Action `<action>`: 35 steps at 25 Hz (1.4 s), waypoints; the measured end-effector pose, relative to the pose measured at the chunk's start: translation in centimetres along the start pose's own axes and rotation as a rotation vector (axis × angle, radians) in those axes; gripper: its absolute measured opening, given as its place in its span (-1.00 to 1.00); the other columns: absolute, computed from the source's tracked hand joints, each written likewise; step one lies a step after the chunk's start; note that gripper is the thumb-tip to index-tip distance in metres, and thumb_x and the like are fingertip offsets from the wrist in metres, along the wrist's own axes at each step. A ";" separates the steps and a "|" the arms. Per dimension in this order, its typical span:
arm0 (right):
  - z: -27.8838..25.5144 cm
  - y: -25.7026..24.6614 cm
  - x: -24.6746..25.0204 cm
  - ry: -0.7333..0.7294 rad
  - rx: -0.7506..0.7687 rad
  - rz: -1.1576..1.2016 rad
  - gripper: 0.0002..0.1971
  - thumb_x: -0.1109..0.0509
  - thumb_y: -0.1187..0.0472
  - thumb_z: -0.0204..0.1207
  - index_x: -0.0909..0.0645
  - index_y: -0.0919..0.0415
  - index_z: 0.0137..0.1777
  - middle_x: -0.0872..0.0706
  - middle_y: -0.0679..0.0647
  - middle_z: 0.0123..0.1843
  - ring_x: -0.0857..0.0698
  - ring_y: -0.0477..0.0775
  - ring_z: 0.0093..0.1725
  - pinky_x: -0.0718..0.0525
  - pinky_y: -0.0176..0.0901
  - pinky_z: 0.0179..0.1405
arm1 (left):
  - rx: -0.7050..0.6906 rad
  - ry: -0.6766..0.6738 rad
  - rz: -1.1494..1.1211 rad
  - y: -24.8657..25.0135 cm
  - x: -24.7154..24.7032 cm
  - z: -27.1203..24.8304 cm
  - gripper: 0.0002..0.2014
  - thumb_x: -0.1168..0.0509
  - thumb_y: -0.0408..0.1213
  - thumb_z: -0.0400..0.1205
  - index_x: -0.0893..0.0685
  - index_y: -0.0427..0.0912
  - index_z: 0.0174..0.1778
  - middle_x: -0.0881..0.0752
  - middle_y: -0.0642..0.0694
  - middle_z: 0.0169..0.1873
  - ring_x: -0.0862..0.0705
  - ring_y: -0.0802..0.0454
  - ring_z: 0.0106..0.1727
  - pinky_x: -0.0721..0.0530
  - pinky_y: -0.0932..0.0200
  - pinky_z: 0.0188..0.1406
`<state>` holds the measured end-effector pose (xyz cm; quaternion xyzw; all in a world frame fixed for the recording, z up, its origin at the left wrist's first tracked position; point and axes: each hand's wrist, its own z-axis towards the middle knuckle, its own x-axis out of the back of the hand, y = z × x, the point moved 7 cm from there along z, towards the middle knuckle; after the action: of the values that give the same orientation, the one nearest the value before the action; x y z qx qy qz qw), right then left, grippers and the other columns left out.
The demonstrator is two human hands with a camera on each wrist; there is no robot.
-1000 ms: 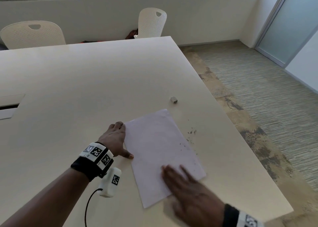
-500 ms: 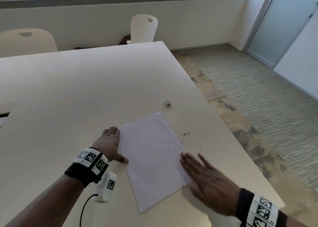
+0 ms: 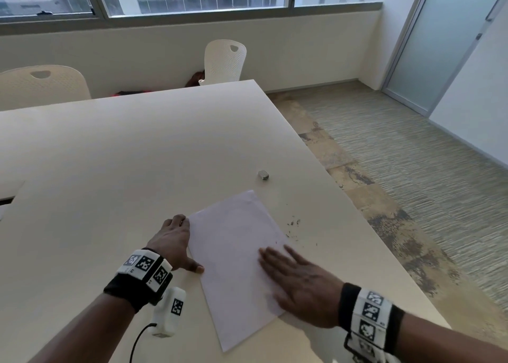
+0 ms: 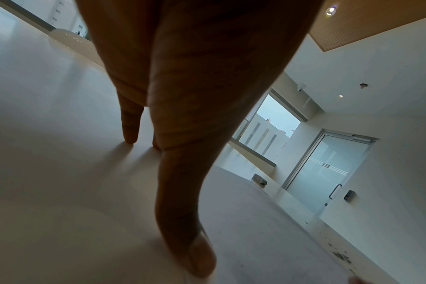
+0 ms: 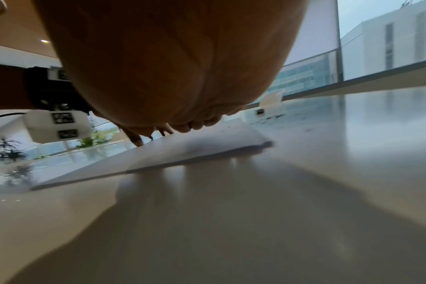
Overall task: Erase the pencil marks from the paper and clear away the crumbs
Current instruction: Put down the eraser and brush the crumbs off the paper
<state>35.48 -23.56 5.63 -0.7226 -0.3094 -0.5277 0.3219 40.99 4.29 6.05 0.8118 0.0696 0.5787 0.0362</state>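
Observation:
A white sheet of paper (image 3: 233, 252) lies slanted on the cream table (image 3: 123, 156). My left hand (image 3: 176, 239) holds it down at its left edge, fingers straight and thumb (image 3: 196, 267) on the sheet's border. My right hand (image 3: 297, 274) lies flat and open on the sheet's right side, fingers spread towards the far edge. Dark eraser crumbs (image 3: 294, 222) are scattered on the table just right of the paper, also seen as crumbs (image 4: 341, 256). A small grey eraser (image 3: 263, 174) sits beyond the sheet's far corner, untouched.
The table's right edge (image 3: 384, 252) runs close past the crumbs, with carpet floor (image 3: 412, 156) below. Two white chairs (image 3: 224, 60) stand at the far side. A cable slot (image 3: 8, 195) is at the left.
My right hand slid out towards the paper's right edge, then came back with its fingers further onto the sheet. The left hand stayed at the left edge. The head view tilted up.

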 end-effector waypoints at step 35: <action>-3.7 3.1 0.0 0.480 -0.506 0.490 -0.54 -0.28 0.03 0.63 -0.45 0.14 0.49 -0.54 0.00 0.34 -0.54 0.02 0.32 -0.54 -0.21 0.34 | 0.172 0.183 -0.667 1.1 -2.3 -8.4 -0.17 -0.54 0.00 0.51 -0.33 -0.10 0.65 -0.56 -0.08 0.33 -0.61 0.05 0.19 -0.61 0.11 0.17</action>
<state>35.82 -28.38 6.10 -0.6877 0.0944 -0.6481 0.3131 32.38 2.67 6.82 0.6894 0.3822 0.5972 0.1479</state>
